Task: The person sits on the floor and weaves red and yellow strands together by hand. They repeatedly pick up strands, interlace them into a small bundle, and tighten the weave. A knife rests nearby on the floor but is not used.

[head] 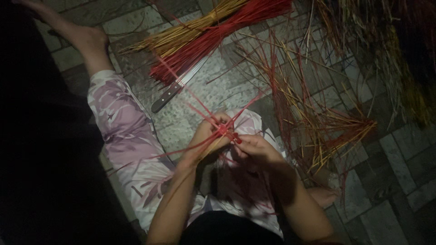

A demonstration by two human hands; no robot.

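The person sat on the paved floor, both hands meeting above the lap; the left hand was clenched around a small knot of red strips where several crossed, and the right hand pinched the same knot from the other side; loose ends fanned outward from it toward the knees. The strips looked thin, light and springy, likely to slip or split if bent sharply, so the crossing point seemed the surest place to grip. A knife lay on the floor ahead of the knees, touching a bundle of red and yellow strips; a scattered heap of strips lay toward the floor's right side; no packages, labels or signs showed.
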